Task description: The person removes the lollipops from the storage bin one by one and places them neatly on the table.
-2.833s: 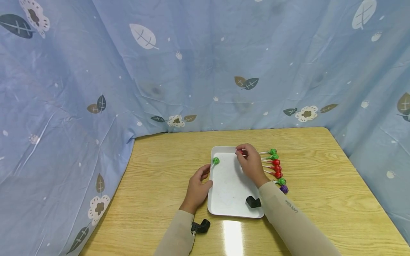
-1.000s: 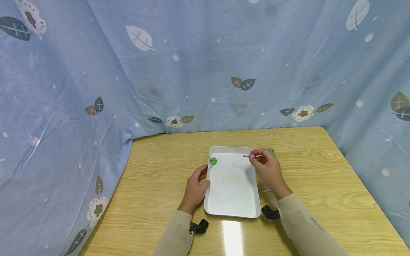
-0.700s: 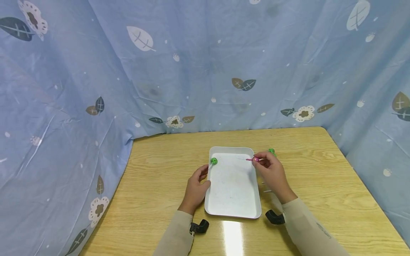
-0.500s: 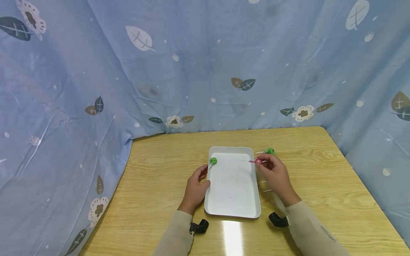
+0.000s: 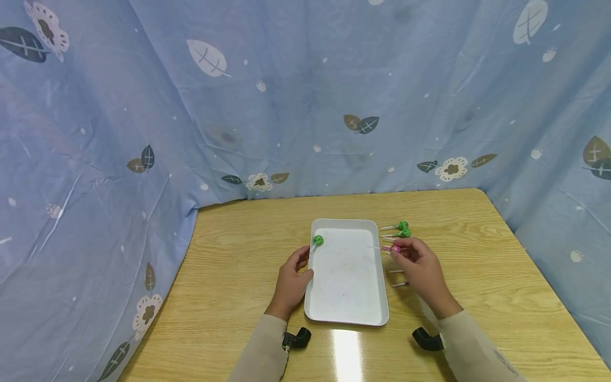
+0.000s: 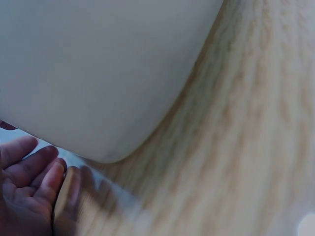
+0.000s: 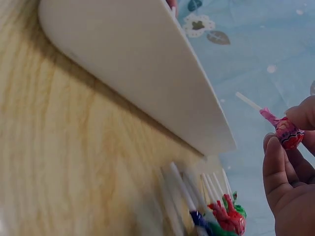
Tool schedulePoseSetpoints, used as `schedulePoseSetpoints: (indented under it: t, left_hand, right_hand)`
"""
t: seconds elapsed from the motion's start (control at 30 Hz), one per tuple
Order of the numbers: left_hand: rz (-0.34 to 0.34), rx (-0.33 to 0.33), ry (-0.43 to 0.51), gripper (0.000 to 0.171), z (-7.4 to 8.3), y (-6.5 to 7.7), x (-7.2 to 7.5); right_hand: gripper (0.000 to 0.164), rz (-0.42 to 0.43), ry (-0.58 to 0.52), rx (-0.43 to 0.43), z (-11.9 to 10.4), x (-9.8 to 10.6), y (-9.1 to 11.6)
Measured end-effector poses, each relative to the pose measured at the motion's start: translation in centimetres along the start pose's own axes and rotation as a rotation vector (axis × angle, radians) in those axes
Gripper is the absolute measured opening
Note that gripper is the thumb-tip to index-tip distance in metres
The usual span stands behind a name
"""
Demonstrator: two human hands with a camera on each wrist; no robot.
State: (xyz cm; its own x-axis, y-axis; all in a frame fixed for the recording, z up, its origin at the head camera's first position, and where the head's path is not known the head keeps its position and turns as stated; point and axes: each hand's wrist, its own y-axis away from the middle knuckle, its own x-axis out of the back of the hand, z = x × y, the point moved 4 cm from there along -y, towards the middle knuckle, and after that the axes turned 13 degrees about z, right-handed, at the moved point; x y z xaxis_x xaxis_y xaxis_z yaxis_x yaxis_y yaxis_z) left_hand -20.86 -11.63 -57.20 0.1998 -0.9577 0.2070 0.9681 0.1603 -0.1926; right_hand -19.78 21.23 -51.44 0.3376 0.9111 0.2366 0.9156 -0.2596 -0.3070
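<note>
My right hand [image 5: 422,268] pinches a pink-wrapped lollipop [image 7: 288,132] by its candy head between thumb and fingertips. In the head view, its white stick points left over the right rim of the white tray [image 5: 346,286]. My left hand [image 5: 291,281] rests at the tray's left side with relaxed fingers near the rim. Inside the tray, by the upper left wall, lies a green lollipop [image 5: 318,240]. Two green lollipops [image 5: 403,229] lie on the table just right of the tray. Below them, more sticks [image 5: 400,284] poke out from under my right hand, which hides their heads.
Red-wrapped lollipops [image 7: 229,219] and a dark blue one [image 7: 197,217] show low in the right wrist view. The wooden table [image 5: 248,239] runs back to a blue patterned curtain [image 5: 286,106]. A black wrist camera [image 5: 427,339] sits on the right sleeve.
My right hand has drawn the pink lollipop from over the tray toward the right and nearer me, above the row of lollipops. Both green lollipops there are uncovered. The left hand stays put.
</note>
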Motion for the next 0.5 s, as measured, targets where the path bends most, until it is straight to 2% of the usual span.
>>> schedulePoseSetpoints:
  t: [0.33, 0.5]
  left_hand:
    - [-0.003, 0.019, 0.046, 0.059, -0.1, 0.0, 0.0]
    - [-0.006, 0.017, 0.032, 0.059, -0.1, 0.0, -0.1]
  right_hand:
    - [0.026, 0.01, 0.069, -0.01, 0.2, 2.0, 1.0]
    - [0.025, 0.013, 0.07, -0.013, 0.3, 2.9, 1.5]
